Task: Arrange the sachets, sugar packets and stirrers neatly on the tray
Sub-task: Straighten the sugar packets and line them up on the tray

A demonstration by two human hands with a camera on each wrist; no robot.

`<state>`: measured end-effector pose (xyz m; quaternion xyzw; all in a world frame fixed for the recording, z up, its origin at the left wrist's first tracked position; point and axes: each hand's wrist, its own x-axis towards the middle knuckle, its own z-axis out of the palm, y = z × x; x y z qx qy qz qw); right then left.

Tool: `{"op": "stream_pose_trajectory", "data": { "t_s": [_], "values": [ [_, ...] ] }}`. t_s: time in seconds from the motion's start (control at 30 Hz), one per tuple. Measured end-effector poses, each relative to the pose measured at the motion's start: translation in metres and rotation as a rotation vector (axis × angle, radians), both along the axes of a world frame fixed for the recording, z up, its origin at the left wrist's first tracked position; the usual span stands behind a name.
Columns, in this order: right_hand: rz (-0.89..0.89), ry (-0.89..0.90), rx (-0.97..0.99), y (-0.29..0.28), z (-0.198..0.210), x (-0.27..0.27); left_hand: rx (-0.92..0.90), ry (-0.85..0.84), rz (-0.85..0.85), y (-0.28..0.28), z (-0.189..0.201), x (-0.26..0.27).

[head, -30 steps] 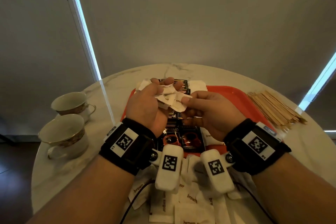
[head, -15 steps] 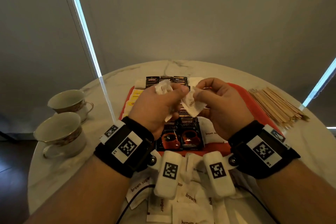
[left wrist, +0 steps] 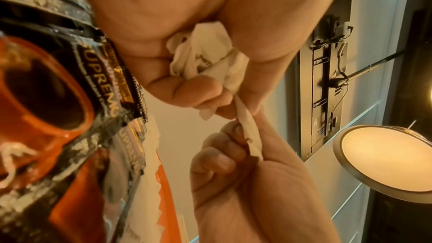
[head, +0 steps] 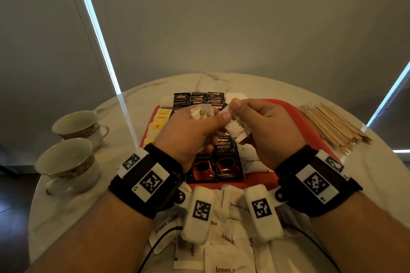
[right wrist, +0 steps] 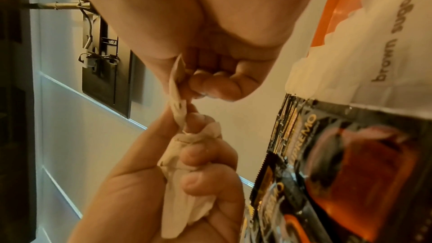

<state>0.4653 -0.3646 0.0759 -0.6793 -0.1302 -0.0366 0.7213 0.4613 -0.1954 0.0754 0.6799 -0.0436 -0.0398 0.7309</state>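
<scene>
My left hand [head: 188,131] clutches a packet bunch [head: 202,112]; my right hand [head: 266,131] pinches one packet [head: 238,129], slanting lower right over mid-frame tray [head: 288,106].

Two teacups [head: 70,146] (gold-rimmed) on the marble table [head: 366,175].
</scene>
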Motion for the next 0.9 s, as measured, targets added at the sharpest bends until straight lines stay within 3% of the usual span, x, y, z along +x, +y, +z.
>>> {"op": "stream_pose_trajectory", "data": {
  "t_s": [0.23, 0.3, 0.47, 0.77, 0.9],
  "values": [
    [0.002, 0.099, -0.180, -0.014, 0.003, 0.003, -0.164, 0.059, 0.148, 0.001, -0.003, 0.010],
    [-0.050, 0.133, -0.130, -0.017, 0.005, 0.003, -0.235, 0.088, 0.144, 0.001, -0.003, 0.009],
    [-0.056, 0.141, -0.013, -0.018, 0.013, -0.004, -0.159, 0.052, 0.075, -0.004, -0.002, 0.003],
    [-0.217, 0.389, -0.528, -0.056, 0.003, -0.033, -0.230, 0.064, 0.122, 0.005, 0.000, 0.008],
    [-0.204, 0.456, -0.633, -0.055, 0.001, -0.038, -0.250, 0.054, 0.117, 0.004, 0.002, 0.006]
  ]
}}
